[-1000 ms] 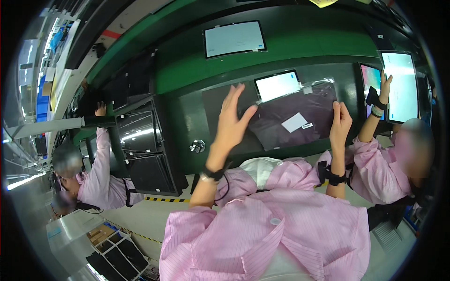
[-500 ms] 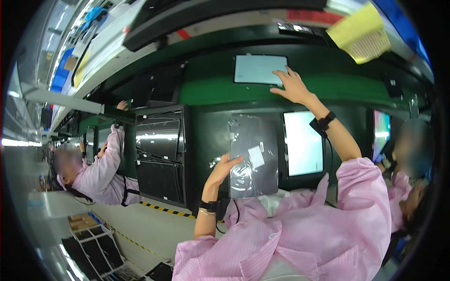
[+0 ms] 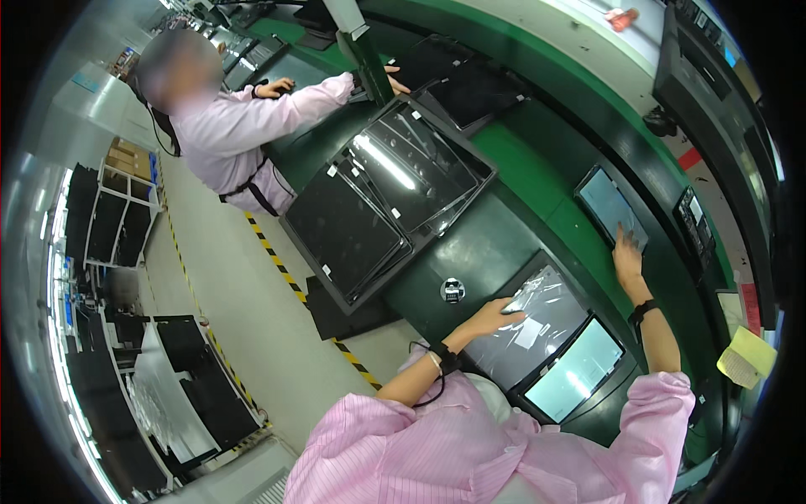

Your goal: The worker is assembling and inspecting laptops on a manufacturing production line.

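My left hand point(image 3: 491, 320) is at the left edge of a grey flat panel point(image 3: 554, 312) in clear, wrinkled film with a white label. Its thumb lies over the film, and the other fingers are partly hidden at the edge, closed on it. Farther away to the right, my right hand point(image 3: 626, 255) reaches out with its fingers extended, the tips at the lit screen of a tablet point(image 3: 606, 198). A second tablet point(image 3: 574, 370) with a bright, pale screen lies right beside the film-covered panel, near my body.
A black tray point(image 3: 351, 304) with several dark panels point(image 3: 357, 223) stands to the left. Beyond it, a co-worker in pink point(image 3: 227, 126) reaches over the bench. A small round object point(image 3: 452, 291) lies near my left hand. A dark monitor point(image 3: 714, 109) borders the far right; a yellow note point(image 3: 747, 354) hangs there.
The whole view has swung toward the left, bringing the tray and co-worker nearer the middle. My left hand stays at the panel's edge. My right hand's fingers now touch the far tablet's screen lower down.
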A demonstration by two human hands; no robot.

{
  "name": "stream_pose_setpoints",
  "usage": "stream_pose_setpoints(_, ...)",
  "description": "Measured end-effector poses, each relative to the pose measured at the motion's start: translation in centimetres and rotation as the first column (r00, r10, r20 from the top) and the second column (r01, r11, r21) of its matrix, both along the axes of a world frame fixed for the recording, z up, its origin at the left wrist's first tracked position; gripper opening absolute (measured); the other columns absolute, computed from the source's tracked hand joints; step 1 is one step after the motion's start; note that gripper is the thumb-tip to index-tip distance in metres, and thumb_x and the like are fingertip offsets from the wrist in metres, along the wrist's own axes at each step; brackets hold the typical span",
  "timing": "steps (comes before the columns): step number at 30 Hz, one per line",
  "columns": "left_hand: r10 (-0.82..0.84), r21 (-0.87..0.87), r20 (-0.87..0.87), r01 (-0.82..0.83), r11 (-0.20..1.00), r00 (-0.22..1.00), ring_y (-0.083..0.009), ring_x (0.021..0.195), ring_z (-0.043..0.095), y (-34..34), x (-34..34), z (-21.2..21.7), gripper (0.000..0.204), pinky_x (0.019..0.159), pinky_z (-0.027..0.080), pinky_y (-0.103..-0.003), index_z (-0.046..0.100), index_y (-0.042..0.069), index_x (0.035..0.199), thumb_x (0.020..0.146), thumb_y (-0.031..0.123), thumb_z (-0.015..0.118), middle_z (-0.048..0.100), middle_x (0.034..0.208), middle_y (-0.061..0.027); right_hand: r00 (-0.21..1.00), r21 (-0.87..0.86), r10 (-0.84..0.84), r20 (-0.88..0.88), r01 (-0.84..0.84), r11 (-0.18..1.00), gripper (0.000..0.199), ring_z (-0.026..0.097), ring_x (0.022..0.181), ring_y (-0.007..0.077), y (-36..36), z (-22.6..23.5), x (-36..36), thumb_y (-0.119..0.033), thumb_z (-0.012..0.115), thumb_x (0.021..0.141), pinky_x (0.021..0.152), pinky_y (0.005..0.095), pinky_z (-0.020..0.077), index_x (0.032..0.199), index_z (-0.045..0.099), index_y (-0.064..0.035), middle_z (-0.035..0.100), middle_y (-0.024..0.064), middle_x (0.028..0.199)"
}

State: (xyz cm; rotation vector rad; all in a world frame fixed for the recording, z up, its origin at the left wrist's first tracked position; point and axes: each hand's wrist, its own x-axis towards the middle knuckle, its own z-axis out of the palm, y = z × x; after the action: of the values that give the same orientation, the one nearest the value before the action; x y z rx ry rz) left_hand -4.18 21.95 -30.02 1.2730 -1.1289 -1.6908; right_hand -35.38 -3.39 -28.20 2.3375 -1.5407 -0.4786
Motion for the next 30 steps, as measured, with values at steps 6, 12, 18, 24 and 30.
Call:
stream_pose_setpoints(6, -0.018, -0.019, -0.020, 0.017, 1.000, 1.000, -0.0105, 0.084, 0.056, -0.8, 0.5, -1.2, 0.040, 0.077, 0.045, -0.026, 0.058, -0.002, 0.112, 0.084, 0.025, 0.067, 0.065, 0.095, -0.0060, 0.880, -0.028, 0.081, 0.468, -0.077, 0.997, 0.041, 0.060, 0.064, 0.0406, 2.8, 11.3, 8.8, -0.007, 0.048, 0.086, 0.059, 0.0481, 0.0497, 0.126, 0.040, -0.0056, 0.061, 0.0241, 0.079)
stream_pose_setpoints(12, -0.096, -0.046, -0.156, 0.090, 0.995, 0.983, -0.0126, 0.087, 0.058, -0.9, 0.7, -2.9, 0.038, 0.080, 0.046, -0.029, 0.059, 0.000, 0.112, 0.080, 0.017, 0.069, 0.066, 0.098, -0.0072, 0.766, -0.360, 0.531, 0.363, -0.410, 0.838, 0.058, 0.064, 0.072, 0.0424, 11.9, 20.0, 27.6, -0.009, 0.056, 0.078, 0.045, 0.0432, 0.0534, 0.132, 0.037, -0.0069, 0.050, 0.0210, 0.127)
stream_pose_setpoints(18, -0.152, -0.027, -0.268, 0.150, 0.988, 0.951, -0.0153, 0.097, 0.057, -1.4, 0.7, -3.8, 0.042, 0.087, 0.043, -0.029, 0.055, -0.001, 0.117, 0.080, 0.015, 0.067, 0.063, 0.108, -0.0075, 0.810, -0.309, 0.583, 0.062, -0.540, 0.783, 0.058, 0.060, 0.075, 0.0561, 11.6, 15.6, 43.0, -0.016, 0.047, 0.083, 0.050, 0.0558, 0.0533, 0.138, 0.035, -0.0024, 0.043, 0.0342, 0.128)
stream_pose_setpoints(24, -0.075, -0.188, -0.202, 0.037, 0.981, 0.977, -0.0197, 0.098, 0.058, -1.8, -0.5, -3.6, 0.044, 0.090, 0.042, -0.032, 0.054, -0.003, 0.117, 0.081, 0.020, 0.066, 0.064, 0.102, -0.0109, 0.866, -0.247, 0.480, -0.137, -0.499, 0.830, 0.059, 0.057, 0.083, 0.0584, 11.7, 11.7, 47.6, -0.025, 0.048, 0.087, 0.050, 0.0454, 0.0530, 0.140, 0.033, -0.0031, 0.040, 0.0318, 0.132)
stream_pose_setpoints(30, -0.102, -0.288, -0.480, -0.047, 0.956, 0.871, -0.0225, 0.095, 0.060, -4.6, 2.3, 4.8, 0.039, 0.087, 0.045, -0.034, 0.054, -0.003, 0.115, 0.084, 0.019, 0.063, 0.064, 0.099, -0.0110, 0.729, -0.066, 0.221, 0.648, -0.235, 0.970, 0.058, 0.037, 0.122, 0.0498, 13.2, 15.0, 44.8, -0.040, 0.051, 0.089, 0.088, 0.0549, 0.0421, 0.136, 0.038, -0.0094, 0.037, 0.0208, 0.138)
